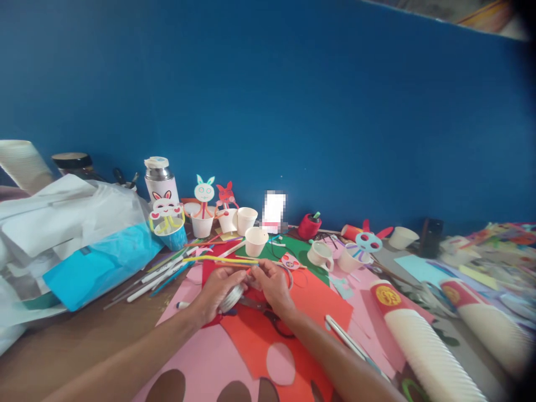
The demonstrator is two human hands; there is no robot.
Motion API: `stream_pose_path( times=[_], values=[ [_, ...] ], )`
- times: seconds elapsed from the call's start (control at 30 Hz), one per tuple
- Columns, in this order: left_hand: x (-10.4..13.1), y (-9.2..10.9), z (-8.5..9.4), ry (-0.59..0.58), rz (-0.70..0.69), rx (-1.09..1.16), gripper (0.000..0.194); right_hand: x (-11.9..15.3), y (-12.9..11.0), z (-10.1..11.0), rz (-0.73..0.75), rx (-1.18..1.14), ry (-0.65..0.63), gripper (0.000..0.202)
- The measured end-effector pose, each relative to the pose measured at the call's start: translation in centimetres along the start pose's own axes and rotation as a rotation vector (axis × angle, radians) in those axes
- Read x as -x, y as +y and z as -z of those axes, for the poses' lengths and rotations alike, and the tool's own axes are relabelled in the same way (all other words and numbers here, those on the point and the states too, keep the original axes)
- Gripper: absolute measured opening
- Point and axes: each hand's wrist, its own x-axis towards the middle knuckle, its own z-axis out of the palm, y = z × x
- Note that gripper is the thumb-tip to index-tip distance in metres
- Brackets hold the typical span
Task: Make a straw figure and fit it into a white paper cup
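Note:
Both hands meet over the coloured paper, fingertips close together. In the curl of my left hand [221,287] sits a white round roll [231,298] that looks like tape. My right hand [272,282] is closed in a pinch; what lies between its fingertips is too small to make out. Yellow pipe cleaners [218,258] stretch just beyond the fingers, and I cannot tell whether a hand touches them. Dark-handled scissors [276,324] lie on the red paper [310,304] beneath my hands. A small pink cut-out face [290,260] is just past my right hand.
White paper cups [257,241] and cups with paper animal figures [204,190] line the back by the blue wall. Markers [167,271] and a plastic bag [104,206] lie left. Stacked cups [427,346] lie right. A thermos [159,178] stands back left.

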Motion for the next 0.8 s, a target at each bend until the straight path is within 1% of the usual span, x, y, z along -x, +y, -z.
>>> stream_pose_path(
  times=[0.07,0.13,0.2,0.3,0.33,0.4,0.47,0.53,0.6,0.67,0.73,0.8],
  values=[
    [-0.2,0.0,0.3,-0.042,-0.001,0.056,0.022,0.0,-0.5,0.2,-0.002,-0.018,0.049,0.015],
    [-0.5,0.3,0.6,-0.047,0.008,0.145,0.022,-0.1,-0.9,0.5,-0.002,-0.052,0.071,0.017],
    [-0.8,0.7,1.0,-0.018,0.039,0.212,0.020,-0.2,-0.9,0.8,-0.007,-0.096,0.088,0.019],
    [-1.2,1.4,1.7,0.038,0.063,0.238,0.018,-0.5,-0.5,1.3,-0.010,-0.183,0.119,0.019],
    [-1.3,1.6,1.9,0.049,0.048,0.222,0.017,-0.6,-0.3,1.5,-0.007,-0.214,0.127,0.019],
    [-1.6,2.1,2.5,0.074,-0.038,0.144,0.016,-0.8,0.1,1.8,0.011,-0.261,0.137,0.019],
    [-1.8,2.5,3.2,0.097,-0.131,0.016,0.017,-0.9,0.4,1.9,0.029,-0.294,0.141,0.019],
    [-2.0,3.1,3.9,0.120,-0.173,-0.121,0.016,-1.0,0.6,2.0,0.043,-0.315,0.142,0.018],
    [-2.1,3.7,4.5,0.133,-0.182,-0.254,0.012,-1.0,0.8,2.0,0.046,-0.334,0.137,0.017],
    [-2.3,4.1,5.0,0.126,-0.167,-0.317,0.009,-1.0,0.8,2.0,0.044,-0.362,0.134,0.017],
    [-2.5,4.3,5.3,0.107,-0.099,-0.277,0.013,-1.2,0.8,2.1,0.034,-0.420,0.139,0.016],
    [-2.7,4.2,5.5,0.104,-0.035,-0.190,0.018,-1.3,0.6,2.2,0.020,-0.504,0.161,0.015]
  ],
)
